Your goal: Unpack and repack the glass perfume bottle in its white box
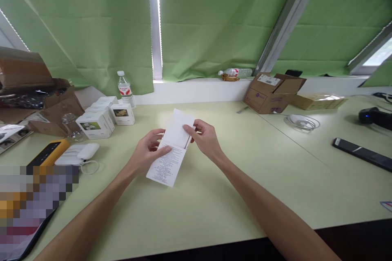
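The left hand (148, 149) and the right hand (204, 138) both pinch the folded white leaflet (170, 153), fingers closed on its edges.

A white folded leaflet (175, 158) hangs just above the pale green tabletop (214, 200), near its middle, touching nothing but the two grips. It is opened into two panels that meet at a crease running across it. The upper panel is blank white and tilts away toward 1 o'clock. The lower panel carries rows of fine dark print, too small to read, and slopes down toward 7 o'clock, its bottom corner close to the surface. The left grip (147, 151) pinches the 9 o'clock edge by the crease, thumb on the print. The right grip (206, 138) holds the blank panel's 3 o'clock edge.
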A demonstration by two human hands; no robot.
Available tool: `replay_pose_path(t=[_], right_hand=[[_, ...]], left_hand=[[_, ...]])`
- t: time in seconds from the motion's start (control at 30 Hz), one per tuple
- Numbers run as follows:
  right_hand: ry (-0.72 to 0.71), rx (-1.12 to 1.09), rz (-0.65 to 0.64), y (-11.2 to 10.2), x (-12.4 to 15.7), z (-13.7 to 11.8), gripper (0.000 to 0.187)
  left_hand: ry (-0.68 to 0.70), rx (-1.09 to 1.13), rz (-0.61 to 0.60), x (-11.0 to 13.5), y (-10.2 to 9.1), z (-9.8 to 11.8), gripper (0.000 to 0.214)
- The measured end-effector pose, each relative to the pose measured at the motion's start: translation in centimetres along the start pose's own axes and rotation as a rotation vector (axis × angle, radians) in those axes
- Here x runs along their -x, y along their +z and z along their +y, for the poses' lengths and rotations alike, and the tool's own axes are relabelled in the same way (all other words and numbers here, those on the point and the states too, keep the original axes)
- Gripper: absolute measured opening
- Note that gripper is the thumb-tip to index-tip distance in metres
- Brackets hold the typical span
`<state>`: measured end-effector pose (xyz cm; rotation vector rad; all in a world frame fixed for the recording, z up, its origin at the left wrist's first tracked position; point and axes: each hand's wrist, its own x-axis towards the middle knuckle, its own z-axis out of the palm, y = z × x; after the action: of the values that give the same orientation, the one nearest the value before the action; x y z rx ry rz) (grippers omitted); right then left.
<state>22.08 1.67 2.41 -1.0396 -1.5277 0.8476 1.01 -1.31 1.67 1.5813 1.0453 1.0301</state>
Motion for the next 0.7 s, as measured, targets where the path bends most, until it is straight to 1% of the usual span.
replay_pose_path(t=[0.17,0.3,0.6,0.7], right_hand=[[-0.001,-0.034,0.013,0.01,0.07,-0.07,0.039],[-0.02,-0.047,0.016,-0.06,0.0,-0.04,0.031],[-0.039,-0.064,0.05,-0.14,-0.17,-0.08,0.024],[-0.039,-0.046,0.076,-0.19,-0.08,-0.11,0.024]], left_hand=[[0.004,0.007,0.009,-0.11,0.07,-0.08,0.058],[-0.002,-0.007,0.01,-0.12,-0.02,-0.05,0.058],[-0.001,-0.007,0.007,-0.08,-0.13,-0.04,0.056],[-0.003,0.0,0.007,-0.08,-0.11,0.02,0.057]])
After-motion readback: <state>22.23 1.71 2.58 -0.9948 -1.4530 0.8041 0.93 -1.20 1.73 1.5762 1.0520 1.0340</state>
